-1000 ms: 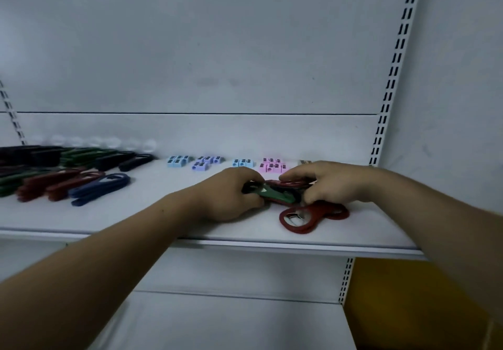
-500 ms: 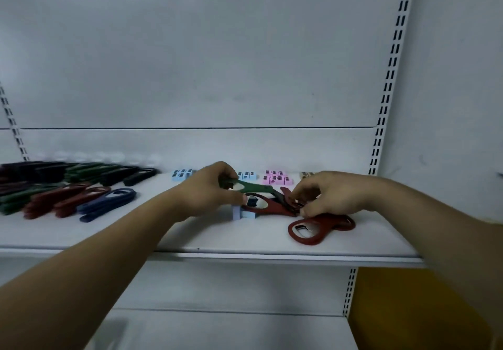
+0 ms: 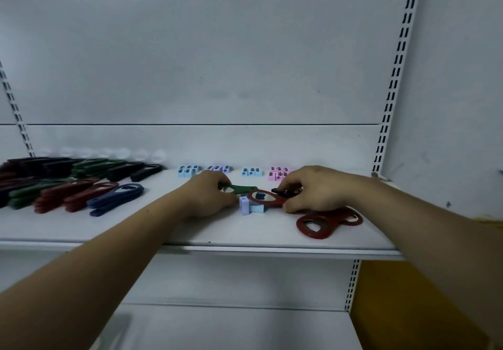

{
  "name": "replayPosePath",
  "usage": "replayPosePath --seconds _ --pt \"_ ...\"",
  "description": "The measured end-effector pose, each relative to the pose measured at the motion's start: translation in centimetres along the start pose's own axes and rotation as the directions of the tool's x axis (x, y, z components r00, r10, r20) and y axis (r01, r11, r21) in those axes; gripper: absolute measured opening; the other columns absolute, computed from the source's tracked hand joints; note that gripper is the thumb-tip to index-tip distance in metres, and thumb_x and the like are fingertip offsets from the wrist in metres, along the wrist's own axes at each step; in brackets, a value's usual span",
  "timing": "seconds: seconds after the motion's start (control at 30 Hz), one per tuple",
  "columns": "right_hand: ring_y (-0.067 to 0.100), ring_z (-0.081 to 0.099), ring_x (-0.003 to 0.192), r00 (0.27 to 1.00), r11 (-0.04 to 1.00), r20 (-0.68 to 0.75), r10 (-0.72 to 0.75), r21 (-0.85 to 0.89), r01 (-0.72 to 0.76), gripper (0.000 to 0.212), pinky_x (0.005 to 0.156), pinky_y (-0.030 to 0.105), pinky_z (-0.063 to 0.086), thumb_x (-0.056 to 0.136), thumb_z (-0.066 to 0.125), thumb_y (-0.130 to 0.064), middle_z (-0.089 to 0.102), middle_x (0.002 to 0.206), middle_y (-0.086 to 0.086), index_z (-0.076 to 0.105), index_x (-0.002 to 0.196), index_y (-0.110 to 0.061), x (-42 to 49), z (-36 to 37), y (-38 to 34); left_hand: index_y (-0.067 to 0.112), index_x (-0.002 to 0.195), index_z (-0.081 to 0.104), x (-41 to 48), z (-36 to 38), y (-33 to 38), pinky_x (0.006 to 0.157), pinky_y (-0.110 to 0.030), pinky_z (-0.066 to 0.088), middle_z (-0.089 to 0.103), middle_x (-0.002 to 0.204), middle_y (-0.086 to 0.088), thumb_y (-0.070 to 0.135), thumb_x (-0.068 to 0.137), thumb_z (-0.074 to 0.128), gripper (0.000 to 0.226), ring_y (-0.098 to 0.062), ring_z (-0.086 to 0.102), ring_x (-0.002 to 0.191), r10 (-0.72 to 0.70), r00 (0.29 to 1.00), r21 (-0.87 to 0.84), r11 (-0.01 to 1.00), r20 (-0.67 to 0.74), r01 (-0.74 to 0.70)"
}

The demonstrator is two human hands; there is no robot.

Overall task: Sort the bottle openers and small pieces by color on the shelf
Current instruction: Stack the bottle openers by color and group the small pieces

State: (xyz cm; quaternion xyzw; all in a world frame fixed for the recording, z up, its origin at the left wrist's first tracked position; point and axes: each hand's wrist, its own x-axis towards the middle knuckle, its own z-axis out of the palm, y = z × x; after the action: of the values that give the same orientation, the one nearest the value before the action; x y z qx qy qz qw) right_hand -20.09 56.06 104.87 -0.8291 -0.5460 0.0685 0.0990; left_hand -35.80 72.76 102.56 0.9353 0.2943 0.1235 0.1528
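On the white shelf (image 3: 136, 230) my left hand (image 3: 209, 194) grips one end of a green bottle opener (image 3: 243, 189). My right hand (image 3: 315, 189) pinches a black bottle opener (image 3: 283, 192) above a red bottle opener (image 3: 265, 197). Between my hands lie a lilac small piece (image 3: 244, 205) and a light blue small piece (image 3: 257, 208). Another red opener (image 3: 326, 220) lies at the right, partly under my right hand. Sorted rows of black, green, red and blue openers (image 3: 117, 196) lie at the left.
Small groups of light blue pieces (image 3: 187, 170), lilac pieces (image 3: 219, 169), more light blue pieces (image 3: 252, 171) and pink pieces (image 3: 278, 172) stand along the back wall. Slotted uprights (image 3: 392, 88) flank the shelf. A lower shelf (image 3: 217, 328) and a yellow panel (image 3: 408, 309) lie below.
My left hand has pulled the green opener left out of the pile, uncovering a red opener and two small pieces. My right hand has taken hold of a black opener.
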Motion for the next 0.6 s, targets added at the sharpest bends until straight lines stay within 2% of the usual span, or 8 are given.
replayPosePath --seconds 0.1,0.17,0.23,0.27,0.4,0.47,0.53,0.6 --pt "0.012 0.052 0.1 0.995 0.998 -0.082 -0.049 -0.044 0.045 0.028 0.087 0.027 0.045 0.091 0.055 -0.039 0.054 0.106 -0.012 0.063 0.118 -0.036 -0.1 0.6 0.0 0.023 0.137 0.048 -0.2 -0.1 0.0 0.101 -0.027 0.034 0.048 0.139 -0.001 0.034 0.092 0.054 0.046 -0.019 0.046 0.123 -0.015 0.998 0.048 0.999 0.062 0.012" --pt "0.015 0.054 0.093 0.986 0.996 -0.15 -0.076 -0.059 0.067 0.02 0.083 0.029 0.046 0.095 0.05 -0.035 0.056 0.094 -0.011 0.066 0.106 -0.032 -0.1 1.0 0.1 0.022 0.135 0.05 -0.3 -0.1 0.5 0.102 -0.026 0.032 0.048 0.14 -0.001 0.022 0.095 0.049 0.041 -0.018 0.045 0.125 0.016 0.999 -0.058 0.998 -0.039 -0.018" --pt "0.018 0.055 0.088 0.969 0.996 -0.232 -0.087 -0.045 0.079 0.02 0.079 0.031 0.046 0.097 0.047 -0.032 0.058 0.085 -0.008 0.066 0.096 -0.027 0.0 1.3 0.2 0.022 0.129 0.056 -0.4 -0.1 1.5 0.093 -0.023 0.035 0.053 0.129 0.001 0.018 0.095 0.049 0.035 -0.014 0.049 0.113 0.067 0.983 -0.186 0.978 -0.172 -0.099" --pt "0.017 0.055 0.087 0.957 0.996 -0.278 -0.083 -0.014 0.083 0.021 0.078 0.031 0.046 0.097 0.046 -0.031 0.059 0.086 -0.006 0.066 0.096 -0.025 0.2 1.4 0.2 0.023 0.127 0.058 -0.5 -0.1 2.2 0.088 -0.022 0.036 0.055 0.12 0.004 0.02 0.095 0.051 0.033 -0.012 0.05 0.105 0.096 0.978 -0.234 0.962 -0.187 -0.139" --pt "0.007 0.055 0.079 0.932 0.963 -0.361 -0.016 0.245 0.112 0.019 0.068 0.022 0.043 0.099 0.046 -0.029 0.06 0.082 -0.015 0.063 0.091 -0.027 0.6 1.1 -0.3 0.027 0.106 0.063 -0.4 0.4 4.1 0.069 -0.02 0.044 0.061 0.09 0.006 0.026 0.093 0.059 0.014 -0.01 0.054 0.079 0.152 0.978 -0.373 0.907 -0.144 -0.196" --pt "0.013 0.06 0.086 0.937 0.934 -0.35 0.005 0.337 0.121 0.021 0.076 0.027 0.047 0.099 0.045 -0.031 0.066 0.088 -0.011 0.065 0.092 -0.027 0.7 0.8 -0.1 0.021 0.095 0.063 0.0 0.7 4.2 0.065 -0.021 0.045 0.063 0.082 0.001 0.027 0.093 0.058 0.008 -0.012 0.054 0.072 0.098 0.977 -0.416 0.893 -0.19 -0.17" --pt "0.016 0.061 0.1 0.943 0.922 -0.326 0.062 0.38 0.071 0.026 0.085 0.03 0.046 0.1 0.043 -0.035 0.067 0.106 -0.003 0.066 0.106 -0.025 0.4 0.5 0.6 0.02 0.092 0.061 0.2 0.8 4.1 0.061 -0.019 0.047 0.064 0.08 0.003 0.027 0.095 0.056 0.009 -0.01 0.058 0.069 0.031 0.982 -0.515 0.848 -0.185 -0.124" --pt "0.019 0.054 0.116 0.964 0.979 -0.241 0.112 0.19 -0.067 0.034 0.093 0.028 0.04 0.099 0.044 -0.039 0.059 0.127 0.001 0.059 0.125 -0.022 0.1 0.0 1.4 0.018 0.091 0.061 0.1 0.5 4.0 0.05 -0.012 0.048 0.067 0.083 0.0 0.022 0.095 0.056 0.007 -0.007 0.062 0.066 -0.033 0.987 -0.656 0.751 -0.159 -0.081"
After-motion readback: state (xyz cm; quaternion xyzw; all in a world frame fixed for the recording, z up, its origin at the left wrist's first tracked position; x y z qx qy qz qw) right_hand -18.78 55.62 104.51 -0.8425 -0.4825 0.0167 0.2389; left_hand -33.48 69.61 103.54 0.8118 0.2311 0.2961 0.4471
